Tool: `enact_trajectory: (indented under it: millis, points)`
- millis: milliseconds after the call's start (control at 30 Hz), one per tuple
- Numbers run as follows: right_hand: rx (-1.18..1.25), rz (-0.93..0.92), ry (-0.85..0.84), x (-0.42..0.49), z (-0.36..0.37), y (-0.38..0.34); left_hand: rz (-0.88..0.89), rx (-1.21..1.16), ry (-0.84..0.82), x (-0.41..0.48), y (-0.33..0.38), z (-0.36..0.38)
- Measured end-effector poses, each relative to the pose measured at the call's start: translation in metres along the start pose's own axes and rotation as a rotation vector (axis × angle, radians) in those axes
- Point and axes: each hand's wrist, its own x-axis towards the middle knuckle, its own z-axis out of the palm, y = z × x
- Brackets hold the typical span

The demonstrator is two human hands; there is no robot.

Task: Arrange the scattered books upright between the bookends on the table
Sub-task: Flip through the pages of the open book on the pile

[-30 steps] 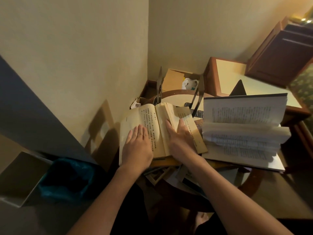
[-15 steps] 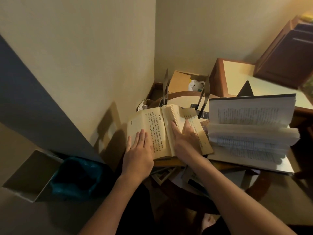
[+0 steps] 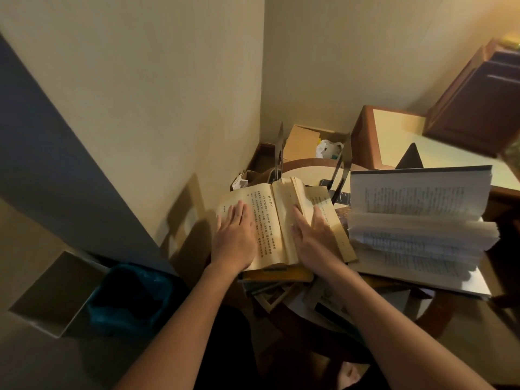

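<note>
While my left hand [image 3: 234, 238] and right hand [image 3: 315, 238] press it, fingers straight, the yellowed open paper book [image 3: 267, 218] lies with its spine along my fingers.

Setting: corner of a lived-in room, home or hotel type. Plain beige walls [image 3: 168, 94], round wooden table [image 3: 309, 162] heaped with open books [image 3: 422, 198], dark wood cabinet [image 3: 478, 108], cardboard box [image 3: 302, 142] on floor, bin with blue liner [image 3: 132, 299]. Warm, dim light.
</note>
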Motion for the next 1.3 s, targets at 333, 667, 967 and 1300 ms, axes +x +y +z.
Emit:
enact_trajectory:
  millis: [333,667,967,1300]
  points:
    - [-0.045,-0.022,0.001,-0.006,0.0,-0.003,-0.032,0.016,0.019,-0.03,0.002,0.001]
    - [-0.107,-0.052,0.044,-0.002,0.004,-0.001,-0.029,0.012,0.008,-0.005,0.001,-0.002]
    - [-0.165,-0.071,0.042,-0.002,0.005,0.002,-0.031,0.029,0.055,-0.056,0.01,0.003]
    - [0.288,-0.095,-0.129,-0.012,-0.031,-0.011,-0.376,-0.694,0.001,-0.019,-0.02,-0.018]
